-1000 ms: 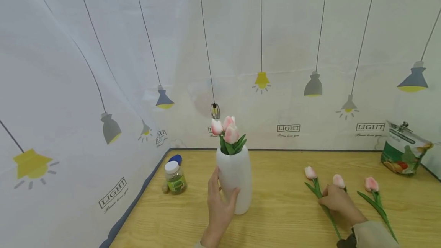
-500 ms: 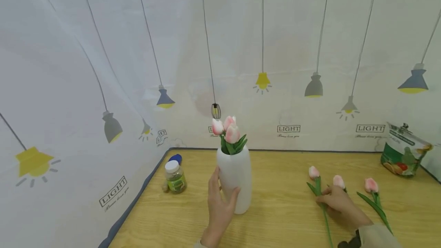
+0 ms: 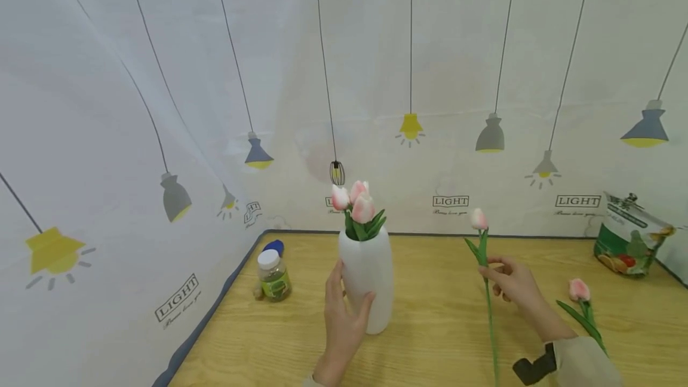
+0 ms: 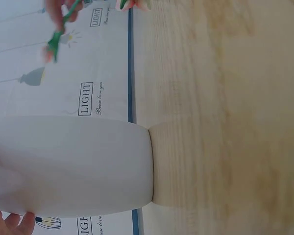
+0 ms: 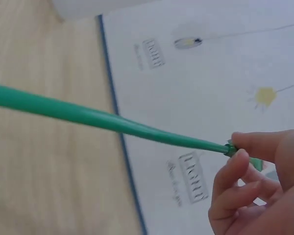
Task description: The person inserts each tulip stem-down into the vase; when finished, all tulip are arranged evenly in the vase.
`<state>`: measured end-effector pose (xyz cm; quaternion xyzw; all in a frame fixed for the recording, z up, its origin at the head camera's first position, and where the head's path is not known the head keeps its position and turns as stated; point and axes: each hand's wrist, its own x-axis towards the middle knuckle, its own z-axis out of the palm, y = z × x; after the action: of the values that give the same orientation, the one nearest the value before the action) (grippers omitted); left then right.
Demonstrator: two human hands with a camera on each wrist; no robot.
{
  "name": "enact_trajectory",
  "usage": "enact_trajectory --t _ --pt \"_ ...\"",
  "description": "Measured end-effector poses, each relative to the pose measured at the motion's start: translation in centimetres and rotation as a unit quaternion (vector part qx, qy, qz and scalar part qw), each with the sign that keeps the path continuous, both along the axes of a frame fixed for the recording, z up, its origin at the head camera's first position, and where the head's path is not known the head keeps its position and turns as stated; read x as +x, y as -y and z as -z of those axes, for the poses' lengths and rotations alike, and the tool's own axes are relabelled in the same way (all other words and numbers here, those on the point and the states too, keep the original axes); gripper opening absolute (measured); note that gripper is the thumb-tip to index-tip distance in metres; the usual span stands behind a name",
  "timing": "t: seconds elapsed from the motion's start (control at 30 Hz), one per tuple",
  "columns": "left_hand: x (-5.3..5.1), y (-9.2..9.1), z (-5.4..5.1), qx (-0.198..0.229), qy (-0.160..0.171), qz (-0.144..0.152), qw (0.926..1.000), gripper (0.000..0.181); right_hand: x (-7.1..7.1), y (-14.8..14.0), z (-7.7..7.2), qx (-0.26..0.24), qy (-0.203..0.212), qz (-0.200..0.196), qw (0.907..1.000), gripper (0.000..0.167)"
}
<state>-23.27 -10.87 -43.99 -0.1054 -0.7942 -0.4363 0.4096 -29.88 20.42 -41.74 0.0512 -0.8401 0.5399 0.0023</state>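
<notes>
In the head view a white vase point(image 3: 366, 282) stands upright on the table, with several pink-and-white tulips point(image 3: 361, 206) in its mouth. My left hand point(image 3: 344, 321) grips the vase's side, thumb in front and fingers at its left. Right of the vase, my right hand point(image 3: 513, 282) pinches a single tulip point(image 3: 479, 220) just below its leaves, bloom up and stem hanging down. The right wrist view shows its green stem point(image 5: 112, 121) between thumb and fingertips. Another tulip point(image 3: 580, 291) lies on the table beyond that hand, partly hidden by the sleeve.
A white-capped jar point(image 3: 274, 279) stands at the left, with a blue object point(image 3: 274, 248) behind it. A green-and-white pouch point(image 3: 629, 235) stands at the back right. The wooden table point(image 3: 430, 291) meets a wall covering point(image 3: 451, 160) printed with lamps.
My right hand has lifted the pinched tulip off the table, turning it more upright and moving it slightly left. The middle tulip is no longer visible in the head view. The left hand stays on the vase.
</notes>
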Motion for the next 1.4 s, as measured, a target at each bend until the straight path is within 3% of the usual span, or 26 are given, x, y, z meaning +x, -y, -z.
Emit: enact_trajectory --t 0.23,0.47,0.73,0.83,0.97,1.2,1.4 --pt "0.1 0.1 -0.2 0.005 0.009 0.001 1.0 0.077 -0.3 2.8 -4.5 -0.079 -0.04 0.015 0.996 0.054" --pt "0.2 0.0 -0.2 0.007 0.01 0.003 0.9999 0.077 -0.5 5.1 -8.2 -0.158 -0.098 -0.006 0.9826 0.032" --pt "0.1 0.1 0.0 0.005 0.002 0.001 1.0 0.077 -0.7 7.9 -11.8 -0.205 -0.132 -0.014 0.9696 0.033" --pt "0.0 0.1 0.1 0.007 -0.011 0.003 0.9999 0.076 -0.8 8.8 -13.2 -0.239 -0.16 -0.028 0.9574 0.032" --pt "-0.3 0.0 0.0 0.0 -0.023 0.007 0.9997 0.076 -0.7 9.4 -15.1 -0.307 -0.196 -0.049 0.93 0.026" --pt "-0.3 0.0 -0.1 -0.006 -0.019 -0.001 0.9998 0.077 -0.4 10.2 -18.0 -0.351 -0.222 -0.039 0.9089 0.027" --pt "-0.1 0.1 -0.1 0.001 -0.014 0.005 0.9999 0.077 -0.4 10.3 -20.0 -0.376 -0.275 -0.015 0.8846 0.027"
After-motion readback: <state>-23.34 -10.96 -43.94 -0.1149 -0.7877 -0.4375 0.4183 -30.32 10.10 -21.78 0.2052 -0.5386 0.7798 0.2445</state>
